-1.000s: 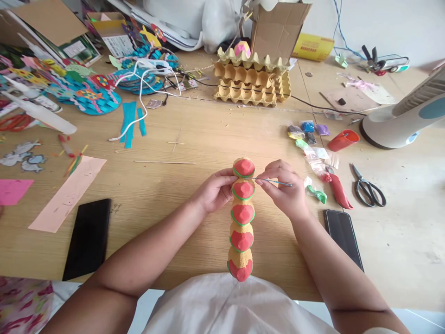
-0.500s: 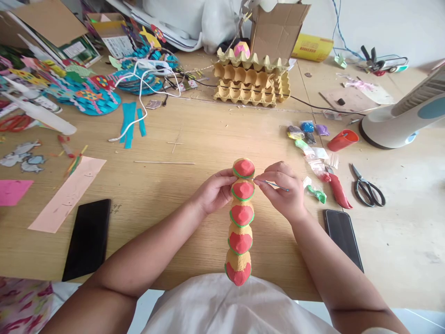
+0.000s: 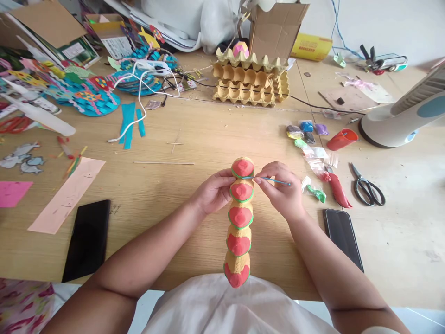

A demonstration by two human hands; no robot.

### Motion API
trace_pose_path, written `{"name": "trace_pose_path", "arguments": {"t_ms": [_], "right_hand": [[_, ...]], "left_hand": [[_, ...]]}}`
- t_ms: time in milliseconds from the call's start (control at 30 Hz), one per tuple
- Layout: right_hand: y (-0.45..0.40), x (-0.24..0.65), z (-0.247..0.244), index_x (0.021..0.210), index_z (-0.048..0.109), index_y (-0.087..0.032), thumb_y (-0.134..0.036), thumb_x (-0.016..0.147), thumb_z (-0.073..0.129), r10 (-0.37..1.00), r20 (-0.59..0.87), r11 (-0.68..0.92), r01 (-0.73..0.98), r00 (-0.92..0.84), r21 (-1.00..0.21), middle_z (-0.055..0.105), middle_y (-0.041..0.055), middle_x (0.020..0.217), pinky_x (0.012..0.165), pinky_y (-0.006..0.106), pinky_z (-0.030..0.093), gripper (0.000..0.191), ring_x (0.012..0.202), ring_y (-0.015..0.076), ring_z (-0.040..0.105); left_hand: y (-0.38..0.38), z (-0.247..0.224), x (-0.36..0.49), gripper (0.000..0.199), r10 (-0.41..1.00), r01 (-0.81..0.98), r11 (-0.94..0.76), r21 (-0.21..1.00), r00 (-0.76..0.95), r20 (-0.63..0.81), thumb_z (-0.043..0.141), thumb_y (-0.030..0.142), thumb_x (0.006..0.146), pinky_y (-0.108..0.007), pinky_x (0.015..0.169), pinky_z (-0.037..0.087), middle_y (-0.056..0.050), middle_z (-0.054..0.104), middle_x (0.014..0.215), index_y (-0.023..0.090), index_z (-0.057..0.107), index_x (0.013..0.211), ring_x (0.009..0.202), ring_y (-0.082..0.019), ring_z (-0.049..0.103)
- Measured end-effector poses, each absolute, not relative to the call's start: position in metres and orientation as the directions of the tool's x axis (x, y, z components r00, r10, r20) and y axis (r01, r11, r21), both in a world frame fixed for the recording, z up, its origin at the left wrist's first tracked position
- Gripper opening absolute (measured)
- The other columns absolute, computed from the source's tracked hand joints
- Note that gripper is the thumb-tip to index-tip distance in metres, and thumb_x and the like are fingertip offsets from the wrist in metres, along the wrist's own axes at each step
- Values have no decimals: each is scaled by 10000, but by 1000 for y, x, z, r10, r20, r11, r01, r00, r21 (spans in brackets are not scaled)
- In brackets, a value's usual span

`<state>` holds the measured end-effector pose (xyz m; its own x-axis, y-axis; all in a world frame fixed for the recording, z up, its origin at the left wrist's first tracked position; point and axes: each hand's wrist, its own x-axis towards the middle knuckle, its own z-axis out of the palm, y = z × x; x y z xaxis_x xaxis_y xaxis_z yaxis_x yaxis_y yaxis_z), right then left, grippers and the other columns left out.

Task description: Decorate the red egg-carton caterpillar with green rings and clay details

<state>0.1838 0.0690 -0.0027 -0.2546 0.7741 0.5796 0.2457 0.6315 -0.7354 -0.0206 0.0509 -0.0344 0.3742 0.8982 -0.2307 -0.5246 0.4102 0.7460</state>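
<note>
My left hand [image 3: 216, 190] pinches the far end of an egg carton strip [image 3: 239, 216], whose row of bumps is covered with red and edged in green. The strip runs from that hand back toward my shirt. Between the thumb and fingers of my right hand [image 3: 281, 188] is a thin blue stick [image 3: 273, 180]. Its tip lies against the lower edge of the farthest red bump, in the groove before the second one. The fingers of my left hand are partly hidden behind the strip.
Uncut egg cartons [image 3: 248, 76] stand stacked at the back. To the right are small bags of coloured clay [image 3: 306, 126], a red cup [image 3: 342, 139], scissors [image 3: 368, 185] and a phone [image 3: 343, 239]. Another phone [image 3: 86, 239] and a pink paper strip [image 3: 67, 195] lie left.
The blue stick has swung to lie more level, its tip now across the groove under the farthest bump. The carton strip has shifted very slightly left and its near end a little down.
</note>
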Motion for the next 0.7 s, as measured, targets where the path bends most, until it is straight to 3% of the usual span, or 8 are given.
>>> {"name": "trace_pose_path", "arguments": {"t_ms": [300,533,700], "right_hand": [[64,181,-3,824,703,-261,-213,921,736,751,629,656,335,-201,-677,740,25,780,720,413,566,113,759,216,683],[68,185,-1,825,709,-262,-217,922,753,745,619,665,205,-248,-718,731,12,774,707,386,552,115,753,200,675],[70,186,0,815,704,-257,-236,924,759,764,602,643,202,-231,-738,731,15,781,719,387,552,123,758,200,671]], "left_hand": [[49,-33,-20,264,891,-523,424,739,387,-237,839,382,777,-395,827,498,-61,778,996,289,828,1024,911,-274,695],[50,-31,-23,255,888,-549,441,710,380,-257,856,364,750,-373,780,489,-44,755,915,291,825,993,833,-240,664],[50,-30,-23,278,877,-546,465,697,395,-275,873,377,722,-361,750,489,-38,744,885,292,824,982,783,-218,645]]}}
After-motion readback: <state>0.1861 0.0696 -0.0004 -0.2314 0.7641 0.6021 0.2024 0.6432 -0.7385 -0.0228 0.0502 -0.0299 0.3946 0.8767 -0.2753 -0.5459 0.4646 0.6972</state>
